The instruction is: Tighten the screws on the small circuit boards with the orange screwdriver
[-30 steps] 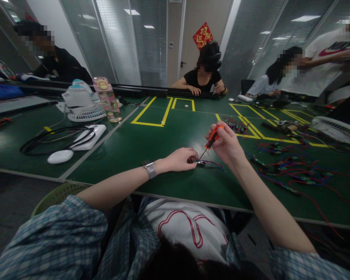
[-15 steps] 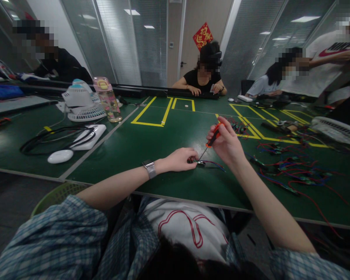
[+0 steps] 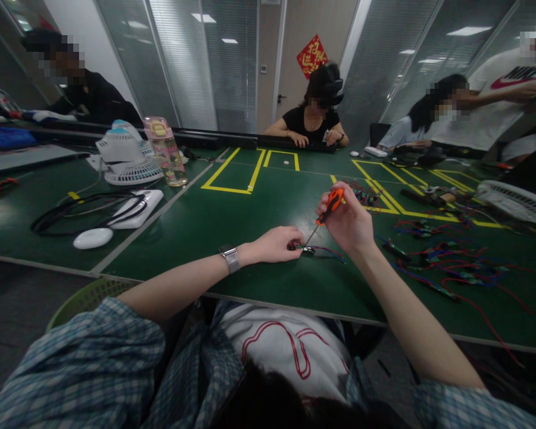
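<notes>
My left hand (image 3: 280, 243) rests on the green table and pinches a small circuit board (image 3: 307, 249), whose left part the fingers cover. Red, blue and dark wires (image 3: 330, 255) trail from the board's right end. In my right hand (image 3: 351, 220) is an orange and black screwdriver (image 3: 331, 205), held by its handle at a slant. Its thin shaft runs down to the left, and the tip meets the board beside my left fingertips. Whether it sits in a screw is too small to tell.
Several wired circuit boards (image 3: 464, 271) lie to the right, more (image 3: 361, 193) behind my right hand. At left are a white fan (image 3: 125, 158), a bottle (image 3: 167, 155), black cable (image 3: 44, 223) and a white mouse (image 3: 93, 238). A person (image 3: 315, 119) sits opposite. Yellow tape (image 3: 226, 189) marks the table.
My right hand has turned slightly and its fingers have shifted, showing more of the screwdriver's orange handle. The left hand and the board stay in place.
</notes>
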A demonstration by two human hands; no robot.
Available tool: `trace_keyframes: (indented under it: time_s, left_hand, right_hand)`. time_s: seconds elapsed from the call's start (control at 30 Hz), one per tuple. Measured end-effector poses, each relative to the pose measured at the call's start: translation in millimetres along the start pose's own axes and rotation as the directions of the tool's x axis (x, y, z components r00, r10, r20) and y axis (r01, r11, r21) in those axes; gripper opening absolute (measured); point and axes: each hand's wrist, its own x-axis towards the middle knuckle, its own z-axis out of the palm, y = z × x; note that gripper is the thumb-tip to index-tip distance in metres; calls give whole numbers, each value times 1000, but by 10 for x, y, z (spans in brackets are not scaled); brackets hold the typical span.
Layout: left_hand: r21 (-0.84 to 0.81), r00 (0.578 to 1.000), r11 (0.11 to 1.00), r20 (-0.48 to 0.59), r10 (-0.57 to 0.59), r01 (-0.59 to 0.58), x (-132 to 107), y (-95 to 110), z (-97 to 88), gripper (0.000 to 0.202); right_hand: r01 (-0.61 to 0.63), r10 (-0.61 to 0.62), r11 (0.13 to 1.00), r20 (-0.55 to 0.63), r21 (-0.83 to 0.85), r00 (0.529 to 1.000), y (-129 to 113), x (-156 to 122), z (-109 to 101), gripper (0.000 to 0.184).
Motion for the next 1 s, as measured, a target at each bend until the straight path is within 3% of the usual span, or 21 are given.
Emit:
trace_keyframes:
  time_s: [0.3,1.0]
  left_hand:
    - [-5,1000,1000,15,-6,6,-1,22,-19,13]
    - [11,999,1000,30,-11,11,12,46,-39,13]
  right_hand:
    - [44,-43,989,11,-143,999,29,-3,-12,24]
    - [67,-67,989,-1,-130,998,63,-13,9,31]
